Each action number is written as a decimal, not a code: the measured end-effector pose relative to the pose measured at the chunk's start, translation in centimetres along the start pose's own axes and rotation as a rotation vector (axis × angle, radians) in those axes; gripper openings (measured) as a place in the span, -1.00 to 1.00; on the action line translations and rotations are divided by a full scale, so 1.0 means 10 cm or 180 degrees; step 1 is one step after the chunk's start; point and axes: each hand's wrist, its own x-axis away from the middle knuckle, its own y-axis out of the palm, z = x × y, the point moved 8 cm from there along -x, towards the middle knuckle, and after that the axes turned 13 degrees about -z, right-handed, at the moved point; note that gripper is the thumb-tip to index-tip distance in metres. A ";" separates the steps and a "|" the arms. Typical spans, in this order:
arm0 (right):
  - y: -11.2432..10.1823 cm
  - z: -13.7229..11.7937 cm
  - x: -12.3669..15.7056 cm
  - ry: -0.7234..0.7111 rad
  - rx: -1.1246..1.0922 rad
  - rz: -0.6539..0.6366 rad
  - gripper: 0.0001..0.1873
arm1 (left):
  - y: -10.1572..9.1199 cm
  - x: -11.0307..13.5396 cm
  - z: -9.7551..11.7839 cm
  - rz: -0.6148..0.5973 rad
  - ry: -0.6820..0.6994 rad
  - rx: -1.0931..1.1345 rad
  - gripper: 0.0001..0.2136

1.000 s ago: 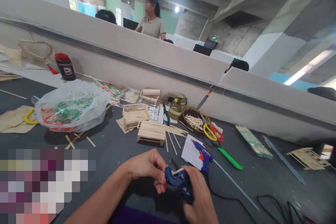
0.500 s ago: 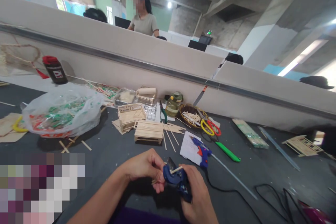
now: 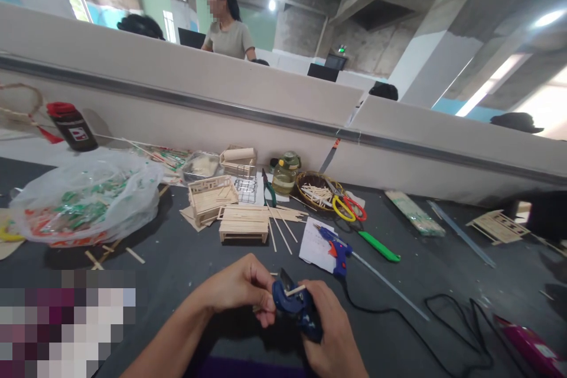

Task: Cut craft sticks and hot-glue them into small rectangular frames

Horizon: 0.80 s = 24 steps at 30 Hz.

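Low in the middle of the view, my right hand (image 3: 332, 331) is closed around a small blue cutter (image 3: 295, 307). A thin wooden stick (image 3: 292, 291) lies in the cutter's jaw. My left hand (image 3: 241, 289) pinches the other end of that stick, close against the cutter. Both hands hover just above the dark table (image 3: 186, 260). Beyond them stand small stick-built frames (image 3: 243, 223) and loose sticks (image 3: 279, 233).
A blue glue gun (image 3: 335, 246) lies on white paper, its black cord (image 3: 443, 331) trailing right. Scissors (image 3: 349, 208) rest by a basket of sticks (image 3: 316, 192). A plastic bag (image 3: 84, 201) sits at left, a green knife (image 3: 378, 246) right. A person stands beyond the partition (image 3: 266, 100).
The view has swung to the right, so the table things slid left in the picture. My hands hold the cutter and stick as before.
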 end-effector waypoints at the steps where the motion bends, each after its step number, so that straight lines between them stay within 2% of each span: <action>1: 0.00 0.00 0.00 0.0009 -0.0025 -0.0002 -0.42 | 0.00 0.00 0.00 -0.0005 -0.0015 -0.0005 -0.87; 17: 0.08 0.09 0.00 0.0177 -0.0349 -0.0062 -0.61 | -0.01 0.01 0.01 0.0119 -0.0110 -0.0116 -0.85; 24: 0.06 0.11 -0.03 0.0089 -0.0094 -0.0008 -0.64 | -0.02 -0.01 -0.03 0.0110 -0.0179 -0.0115 -0.84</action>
